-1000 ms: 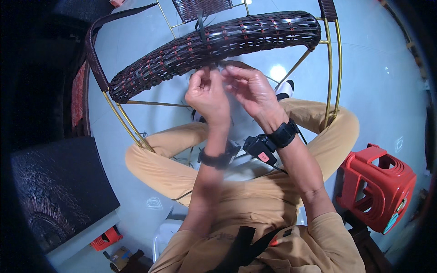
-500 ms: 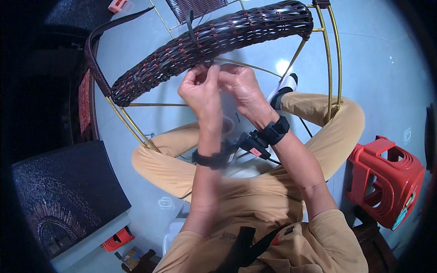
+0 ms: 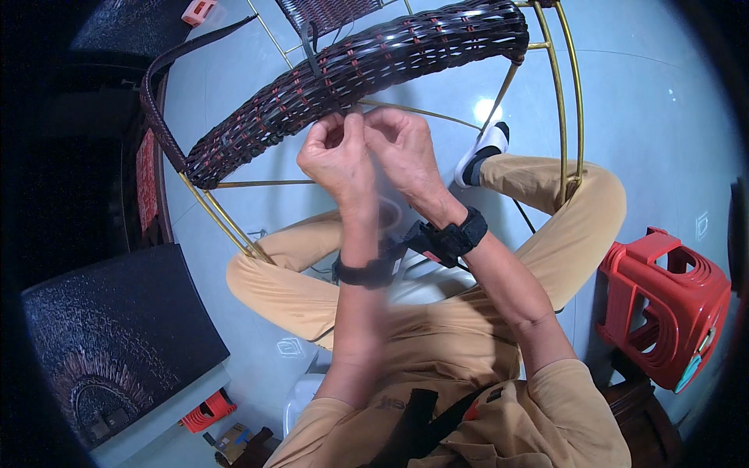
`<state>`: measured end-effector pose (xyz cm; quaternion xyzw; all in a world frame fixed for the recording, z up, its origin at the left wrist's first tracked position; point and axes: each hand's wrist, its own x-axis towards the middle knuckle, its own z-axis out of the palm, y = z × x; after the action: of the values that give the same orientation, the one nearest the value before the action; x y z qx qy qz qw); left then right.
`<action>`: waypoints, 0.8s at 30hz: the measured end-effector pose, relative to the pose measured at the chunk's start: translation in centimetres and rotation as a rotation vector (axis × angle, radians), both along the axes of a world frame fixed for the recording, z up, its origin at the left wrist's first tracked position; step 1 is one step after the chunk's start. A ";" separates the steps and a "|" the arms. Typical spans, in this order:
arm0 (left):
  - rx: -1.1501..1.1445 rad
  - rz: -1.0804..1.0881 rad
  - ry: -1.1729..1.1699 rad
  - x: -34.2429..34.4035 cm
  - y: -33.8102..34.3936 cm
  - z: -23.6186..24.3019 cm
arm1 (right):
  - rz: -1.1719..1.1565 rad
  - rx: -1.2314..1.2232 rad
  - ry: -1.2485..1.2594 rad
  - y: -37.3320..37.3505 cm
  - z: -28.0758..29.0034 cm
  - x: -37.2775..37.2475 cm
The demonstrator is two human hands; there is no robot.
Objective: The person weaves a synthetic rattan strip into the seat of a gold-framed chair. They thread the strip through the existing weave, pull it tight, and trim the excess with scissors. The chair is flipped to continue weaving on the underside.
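Observation:
A curved, dark brown woven band (image 3: 421, 43) with red cross strands spans the gold metal chair frame (image 3: 559, 117). At the band's lower middle, my left hand (image 3: 335, 160) pinches with thumb and fingers on a short dark strip, mostly hidden by the fingers. My right hand (image 3: 406, 152) is curled just beside it, fingertips meeting near the left thumb; what they grip is hidden. A loose dark strip (image 3: 310, 48) stands up over the band. Black devices (image 3: 447, 243) are strapped to my wrists. The frame rests against my bent legs (image 3: 585, 226).
Stacked red plastic stools (image 3: 675, 296) stand at the right, and more red plastic (image 3: 209, 409) lies lower left. A dark textured panel (image 3: 109, 335) is at the left. A woven panel (image 3: 328, 14) is at the top, with a braided strap (image 3: 160, 117) at the band's left.
My hands have shifted slightly left and stayed together at the band's underside, fingers drawing into a tighter pinch. The band and frame have moved slightly up in view.

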<state>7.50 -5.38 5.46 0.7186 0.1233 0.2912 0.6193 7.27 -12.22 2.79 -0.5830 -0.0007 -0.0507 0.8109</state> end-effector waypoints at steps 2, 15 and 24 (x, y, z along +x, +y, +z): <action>-0.031 -0.029 0.002 -0.3 0.4 -0.1 | -0.004 0.083 0.030 -0.3 0.6 0.2; 0.303 0.195 -0.146 -0.5 -0.4 -1.2 | 0.232 0.835 0.403 -2.7 1.3 2.2; 0.440 0.175 -0.160 -0.5 -1.0 -0.4 | 0.295 0.811 0.346 -3.0 0.7 2.7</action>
<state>6.99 -6.38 5.05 0.7975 0.0693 0.4196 0.4280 10.01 -15.22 3.50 -0.2126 0.0716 0.1669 0.9601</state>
